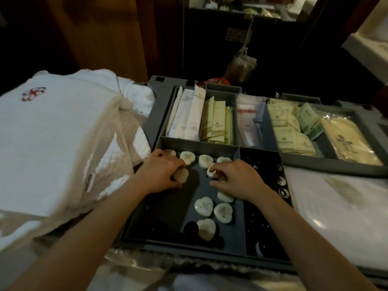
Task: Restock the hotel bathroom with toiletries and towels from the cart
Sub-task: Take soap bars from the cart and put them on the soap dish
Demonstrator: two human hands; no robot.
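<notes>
A grey divided tray (199, 144) on the cart holds several white heart-shaped soaps (203, 206) in its near-left compartment. My left hand (160, 172) curls round one soap (182, 174) at the compartment's left side. My right hand (236, 178) pinches another soap (212, 170) near the middle, with more soaps just below its fingers. A stack of folded white towels (52, 131) lies to the left of the tray.
Behind the soaps stand white sachets (186, 114) and pale yellow packets (217, 122). A second tray (327, 160) to the right holds more packets. Small dark bottles (282, 181) fill the compartment right of the soaps. A white plastic-wrapped bundle (340, 217) lies at the right.
</notes>
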